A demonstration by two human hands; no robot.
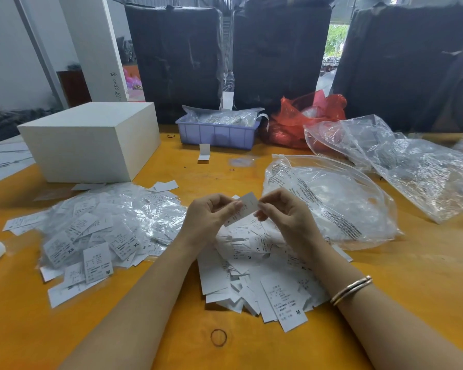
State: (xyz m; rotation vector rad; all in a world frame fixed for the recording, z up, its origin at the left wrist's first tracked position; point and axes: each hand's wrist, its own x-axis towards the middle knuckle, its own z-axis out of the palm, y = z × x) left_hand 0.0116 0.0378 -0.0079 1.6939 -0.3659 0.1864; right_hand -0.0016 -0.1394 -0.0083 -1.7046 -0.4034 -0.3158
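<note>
Two hands, one paper tag
Left hand (211,217) and right hand (284,214) pinch one flat white tag (245,208) — fingers curled — above a loose pile of paper tags (254,271).

A small white paper label (247,206) is being held tilted above the tabletop (171,329), right end higher. The left grip (209,217) and the right grip (286,217) are pinching its opposite ends.
</note>
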